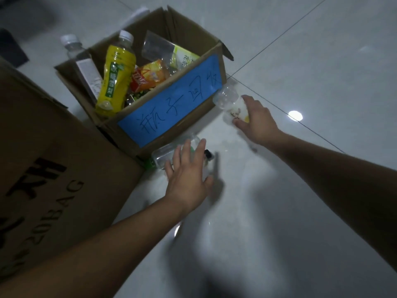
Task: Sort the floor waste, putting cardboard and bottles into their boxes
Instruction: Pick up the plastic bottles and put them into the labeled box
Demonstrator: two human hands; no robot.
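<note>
An open cardboard box with a blue hand-written label [171, 104] stands on the white tiled floor and holds several bottles, among them a tall yellow one [117, 74]. My right hand [257, 121] is closed around a clear plastic bottle [227, 98] beside the box's right corner. My left hand [189, 173] hovers with fingers spread over a second clear bottle with a black cap [165, 157], lying on the floor against the box's front. Whether the fingers touch it is unclear.
A large brown cardboard box with black print [53, 168] fills the left side, close to my left arm. A clear bottle with a white cap [75, 50] leans at the labelled box's back left. Dark objects sit at the top left.
</note>
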